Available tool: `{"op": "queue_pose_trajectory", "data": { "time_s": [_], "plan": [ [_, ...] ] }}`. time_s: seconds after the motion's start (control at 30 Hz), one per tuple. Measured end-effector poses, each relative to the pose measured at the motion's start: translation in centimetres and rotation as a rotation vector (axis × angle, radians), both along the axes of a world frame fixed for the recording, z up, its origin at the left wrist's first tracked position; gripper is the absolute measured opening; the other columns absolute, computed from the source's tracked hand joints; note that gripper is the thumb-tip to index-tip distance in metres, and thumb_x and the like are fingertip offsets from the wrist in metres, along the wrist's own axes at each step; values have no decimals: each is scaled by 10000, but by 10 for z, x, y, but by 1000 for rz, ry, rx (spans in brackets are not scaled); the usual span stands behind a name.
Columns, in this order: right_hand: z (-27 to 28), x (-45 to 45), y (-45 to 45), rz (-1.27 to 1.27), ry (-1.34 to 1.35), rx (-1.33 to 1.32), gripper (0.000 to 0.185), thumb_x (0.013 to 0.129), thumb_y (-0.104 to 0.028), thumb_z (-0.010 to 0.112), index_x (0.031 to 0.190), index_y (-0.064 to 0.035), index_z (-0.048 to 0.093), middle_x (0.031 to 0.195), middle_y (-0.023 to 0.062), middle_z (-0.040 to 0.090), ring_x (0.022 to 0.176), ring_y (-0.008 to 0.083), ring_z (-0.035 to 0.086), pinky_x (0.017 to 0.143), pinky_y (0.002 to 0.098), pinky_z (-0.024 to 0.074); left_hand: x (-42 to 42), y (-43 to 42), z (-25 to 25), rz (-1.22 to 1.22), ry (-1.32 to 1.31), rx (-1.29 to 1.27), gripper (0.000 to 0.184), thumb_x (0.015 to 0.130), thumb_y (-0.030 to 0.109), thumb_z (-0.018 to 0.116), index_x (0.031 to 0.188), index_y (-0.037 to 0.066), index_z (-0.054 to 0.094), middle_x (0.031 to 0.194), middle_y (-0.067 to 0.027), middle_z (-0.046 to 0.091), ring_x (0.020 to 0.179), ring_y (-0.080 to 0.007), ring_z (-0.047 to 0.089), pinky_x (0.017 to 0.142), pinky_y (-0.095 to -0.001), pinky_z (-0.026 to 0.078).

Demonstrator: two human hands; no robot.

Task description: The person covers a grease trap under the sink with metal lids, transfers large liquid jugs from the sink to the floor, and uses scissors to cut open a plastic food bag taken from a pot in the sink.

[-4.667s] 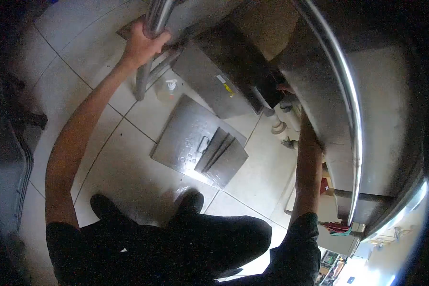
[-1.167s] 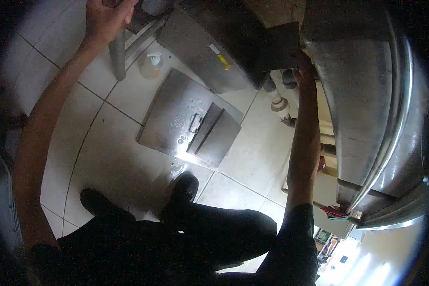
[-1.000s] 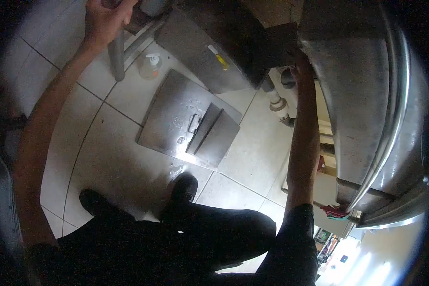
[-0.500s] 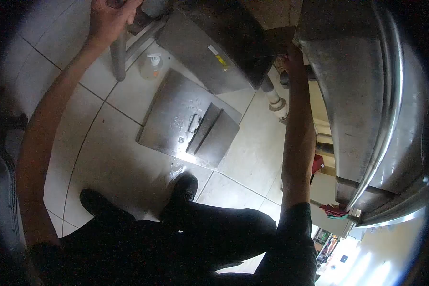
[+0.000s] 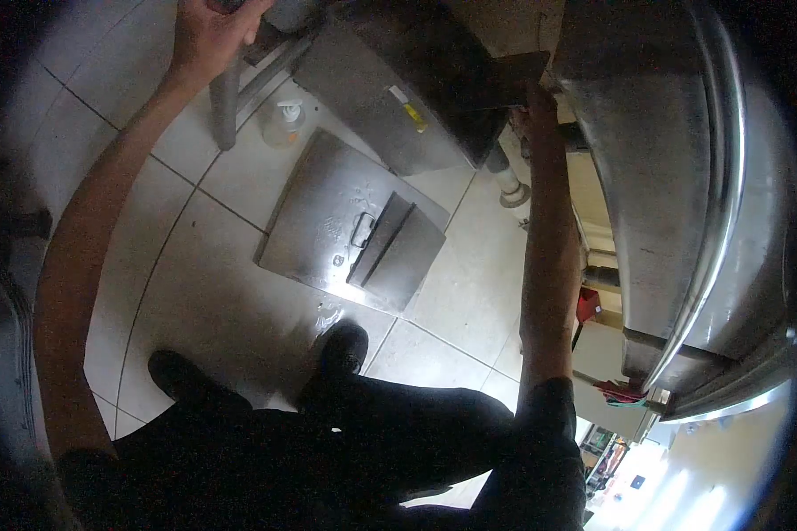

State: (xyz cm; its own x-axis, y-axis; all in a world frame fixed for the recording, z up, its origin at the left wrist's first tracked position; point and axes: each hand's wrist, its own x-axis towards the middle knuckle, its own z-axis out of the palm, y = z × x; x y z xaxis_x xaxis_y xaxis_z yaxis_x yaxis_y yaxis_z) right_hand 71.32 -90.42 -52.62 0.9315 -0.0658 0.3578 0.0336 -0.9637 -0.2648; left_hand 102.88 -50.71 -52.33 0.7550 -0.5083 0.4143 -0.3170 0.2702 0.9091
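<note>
My right hand point(image 5: 537, 111) is closed on the edge of a dark flat metal plate point(image 5: 509, 80), which sits over the open top of a steel box point(image 5: 359, 88) on the floor. At the upper left my left hand point(image 5: 212, 37) has its fingers curled round something dark, mostly cut off by the frame edge. Below the box lies a square metal lid point(image 5: 305, 217), wet, with a small loop handle. A smaller ridged metal plate point(image 5: 407, 252) rests on the lid. The inside of the box is too dark to make out.
A clear pump bottle point(image 5: 283, 124) stands on the tiles beside a metal leg point(image 5: 223, 111). White drain piping point(image 5: 512, 190) runs behind the box. A steel sink or counter point(image 5: 655, 159) overhangs the right side. Water wets the floor near my shoe point(image 5: 344, 347).
The dark plate in my right hand has shifted slightly and shows more of its face over the box. My left hand has moved only slightly.
</note>
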Motion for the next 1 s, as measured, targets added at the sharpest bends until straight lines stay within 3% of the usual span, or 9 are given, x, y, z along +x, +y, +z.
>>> {"op": "queue_pose_trajectory", "data": {
  "time_s": [0.03,0.13,0.33,0.43,0.53,0.63,0.8,0.9,1.0],
  "plan": [
    [5,13,22,-40,-99,-513,204,854,-220,530,843,-18,554,624,35,496,509,132,459,495,289,419,1,-1,-1,-17,-12,-25,271,820,195,639,906,53,425,607,-10,485,444,-93,467,395,-262,430],
    [10,27,42,-956,-253,1117,227,856,-231,547,736,-39,533,575,50,494,503,109,484,469,275,392,0,0,1,52,9,52,270,820,198,639,904,50,429,604,-11,486,442,-95,469,399,-266,432],
    [40,29,79,-1023,110,739,222,849,-242,575,829,-21,560,613,68,526,543,145,528,512,309,438,-1,-1,-3,81,95,72,327,810,227,653,933,41,414,593,-15,482,437,-102,463,408,-264,431],
    [32,28,73,-237,-139,-1018,221,851,-222,558,962,-31,552,696,120,566,607,199,564,555,362,466,3,-4,-6,67,47,47,380,803,238,662,974,41,386,578,-15,474,429,-99,452,402,-263,426],
    [6,30,46,-353,-36,-477,290,849,-213,536,1096,-61,518,788,153,589,700,275,589,639,408,495,5,-6,-13,43,68,2,385,798,248,669,961,43,387,568,-18,471,428,-96,457,399,-264,427],
    [-3,33,39,-13,235,-759,297,878,-248,477,1114,-73,516,840,135,614,669,291,598,636,397,494,-1,-4,-4,58,26,-6,324,802,244,663,885,51,416,547,-11,472,404,-89,452,372,-258,415],
    [0,19,155,-641,74,-239,253,875,-271,486,813,-59,609,620,173,580,534,270,578,407,382,400,1,-2,-4,18,-38,-71,293,806,248,659,844,64,434,513,-1,467,373,-87,434,348,-251,400],
    [-115,-61,199,-615,199,-143,283,808,-308,539,715,-49,605,628,171,593,534,356,573,509,448,455,-1,-4,-4,50,-13,-58,289,803,257,665,808,71,444,498,1,463,374,-91,440,354,-257,407],
    [-247,-129,238,-851,611,73,416,815,-402,507,1011,-38,555,715,185,615,636,383,603,579,476,486,-4,-2,-1,98,-23,24,296,797,263,674,789,72,448,501,2,464,379,-95,446,360,-260,409]
  ]
}}
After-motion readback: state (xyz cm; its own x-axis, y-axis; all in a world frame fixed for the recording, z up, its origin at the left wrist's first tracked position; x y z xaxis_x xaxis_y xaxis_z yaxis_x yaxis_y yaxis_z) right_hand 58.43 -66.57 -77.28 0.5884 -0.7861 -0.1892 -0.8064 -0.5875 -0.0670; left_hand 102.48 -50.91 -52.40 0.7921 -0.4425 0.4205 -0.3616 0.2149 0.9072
